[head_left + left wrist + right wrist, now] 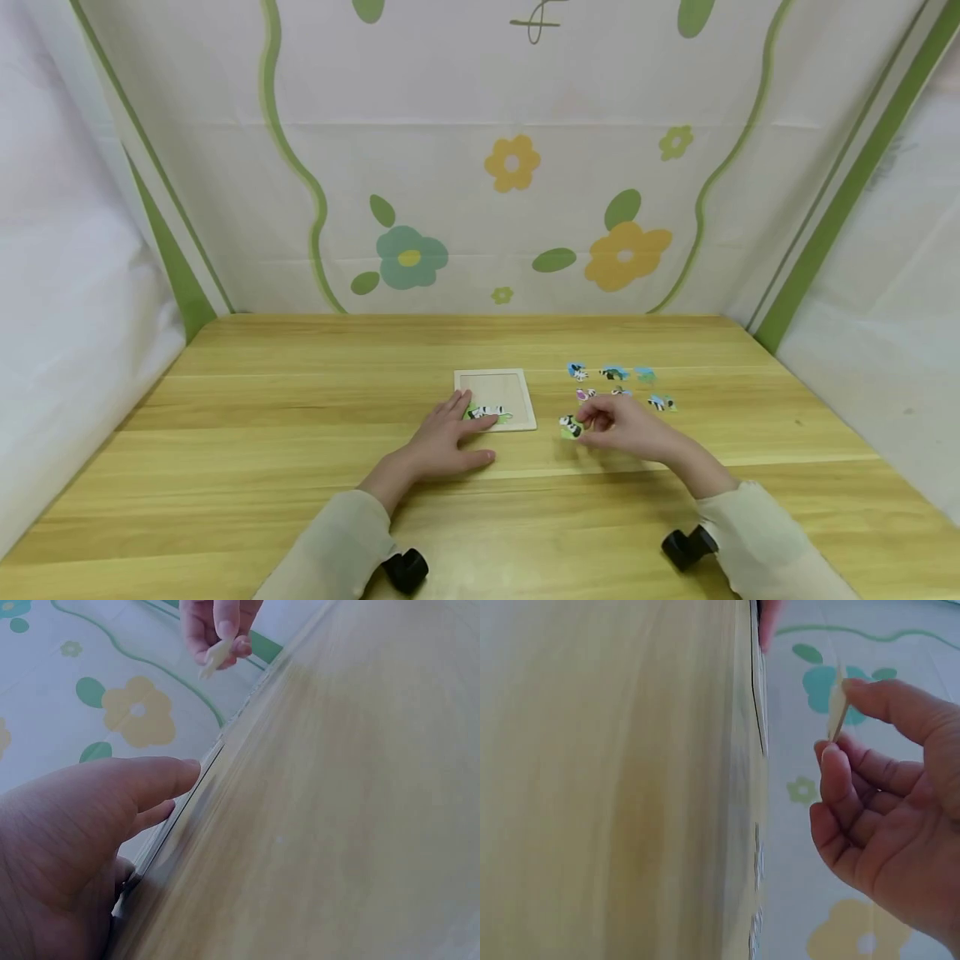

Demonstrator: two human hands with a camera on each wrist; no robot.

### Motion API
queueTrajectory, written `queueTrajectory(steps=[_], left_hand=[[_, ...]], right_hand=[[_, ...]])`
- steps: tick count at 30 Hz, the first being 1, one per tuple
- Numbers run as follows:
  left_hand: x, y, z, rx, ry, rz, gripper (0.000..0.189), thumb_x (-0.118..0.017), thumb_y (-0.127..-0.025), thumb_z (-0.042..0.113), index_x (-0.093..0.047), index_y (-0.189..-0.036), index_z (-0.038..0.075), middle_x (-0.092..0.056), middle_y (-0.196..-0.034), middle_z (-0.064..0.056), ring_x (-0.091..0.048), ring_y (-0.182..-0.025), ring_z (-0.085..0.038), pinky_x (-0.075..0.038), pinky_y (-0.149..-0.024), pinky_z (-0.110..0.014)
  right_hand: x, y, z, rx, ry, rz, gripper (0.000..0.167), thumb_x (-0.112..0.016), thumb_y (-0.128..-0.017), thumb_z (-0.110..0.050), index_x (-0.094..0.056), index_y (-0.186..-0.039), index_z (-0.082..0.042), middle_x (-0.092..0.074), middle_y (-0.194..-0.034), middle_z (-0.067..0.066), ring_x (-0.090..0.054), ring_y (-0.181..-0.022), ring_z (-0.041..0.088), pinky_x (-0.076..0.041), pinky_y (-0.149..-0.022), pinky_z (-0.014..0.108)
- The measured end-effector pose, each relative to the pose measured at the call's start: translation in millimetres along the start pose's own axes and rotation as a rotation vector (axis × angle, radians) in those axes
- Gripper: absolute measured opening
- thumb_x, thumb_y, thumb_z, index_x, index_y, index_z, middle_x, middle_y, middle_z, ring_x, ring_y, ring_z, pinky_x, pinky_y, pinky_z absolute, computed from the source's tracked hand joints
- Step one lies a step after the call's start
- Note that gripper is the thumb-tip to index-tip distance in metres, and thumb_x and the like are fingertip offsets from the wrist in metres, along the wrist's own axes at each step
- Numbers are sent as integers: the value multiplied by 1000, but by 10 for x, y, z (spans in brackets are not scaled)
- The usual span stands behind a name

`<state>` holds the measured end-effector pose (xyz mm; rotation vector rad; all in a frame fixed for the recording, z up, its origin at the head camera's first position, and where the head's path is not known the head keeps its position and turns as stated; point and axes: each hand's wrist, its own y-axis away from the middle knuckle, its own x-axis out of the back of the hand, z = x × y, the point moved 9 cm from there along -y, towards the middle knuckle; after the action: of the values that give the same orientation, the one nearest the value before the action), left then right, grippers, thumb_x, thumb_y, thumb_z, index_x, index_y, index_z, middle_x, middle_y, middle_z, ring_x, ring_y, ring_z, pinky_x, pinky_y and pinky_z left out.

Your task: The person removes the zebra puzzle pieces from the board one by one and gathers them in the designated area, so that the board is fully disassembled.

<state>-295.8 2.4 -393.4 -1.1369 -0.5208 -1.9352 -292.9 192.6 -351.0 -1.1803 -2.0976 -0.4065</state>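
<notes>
Between thumb and fingertips my right hand (618, 425) pinches a jigsaw puzzle piece (571, 427) printed with a panda on green, raised over the table. The right wrist view shows that thin puzzle piece (839, 706) edge-on. My left hand (450, 437) rests with spread, fairly straight fingers at the left and lower side of a square wooden puzzle board (504, 389) with a raised rim. Along the board's lower edge lies a puzzle piece with black, white and green print (491, 411), partly covered by the left fingers.
Several loose puzzle pieces (613, 372) lie in two rough rows right of the board, partly behind the right hand. The wooden table (285, 400) meets a flower-printed cloth wall (480, 200) at the back, with more cloth at both sides.
</notes>
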Motion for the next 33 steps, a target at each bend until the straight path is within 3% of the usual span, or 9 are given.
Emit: queueTrajectory(steps=[8,20,33], left_hand=[[17,14,-17,-4,-4,7,55,-49,-81,49,-44,-129,23,-11,-140,-19,-3,-128,-29,-5,-100,-45],[50,29,-37,-14,-2,27,53,-51,-81,46,-45,-128,21,-12,-139,-21,-5,-127,-31,-6,-99,-47],[41,31,-61,0,4,19,54,-51,-81,46,-43,-129,24,-11,-140,-19,-3,-128,-28,-5,-99,-46]], right_hand=[[316,203,157,-46,-22,135,22,-66,-76,-13,-58,-93,0,-55,-83,6,-50,-70,14,-45,-59,24],[615,488,448,-175,-131,247,37,-64,-78,-17,-53,-104,8,-55,-92,14,-52,-79,16,-47,-63,25],[869,827,872,-258,-117,267,39,-60,-82,-16,-49,-107,12,-55,-95,14,-54,-81,11,-47,-69,31]])
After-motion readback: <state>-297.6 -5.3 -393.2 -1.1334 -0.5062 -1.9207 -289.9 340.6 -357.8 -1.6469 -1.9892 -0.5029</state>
